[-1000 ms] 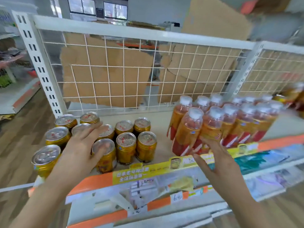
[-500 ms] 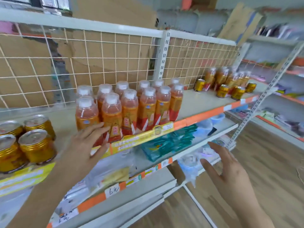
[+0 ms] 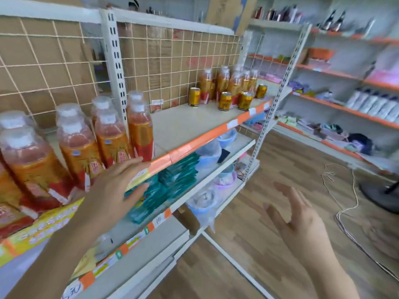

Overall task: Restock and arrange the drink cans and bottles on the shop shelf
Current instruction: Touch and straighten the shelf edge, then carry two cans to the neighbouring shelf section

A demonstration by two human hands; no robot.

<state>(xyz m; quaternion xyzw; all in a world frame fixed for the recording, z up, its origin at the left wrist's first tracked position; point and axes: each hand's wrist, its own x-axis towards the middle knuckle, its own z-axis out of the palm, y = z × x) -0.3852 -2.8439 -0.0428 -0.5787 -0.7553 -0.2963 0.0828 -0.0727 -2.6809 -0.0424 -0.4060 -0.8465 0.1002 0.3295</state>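
**2 empty hands at the drink shelf**

The fingers (image 3: 133, 166) of the left hand (image 3: 114, 186) are held straight and close together, nothing gripped, at the orange shelf edge (image 3: 194, 143) just before the near bottles (image 3: 79, 147). The right hand (image 3: 302, 225) is spread wide over the floor, empty. Farther along the shelf, gold cans (image 3: 225, 101) are set before more bottles (image 3: 223, 79).

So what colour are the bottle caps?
The bottle caps are white, clearest in the head view.
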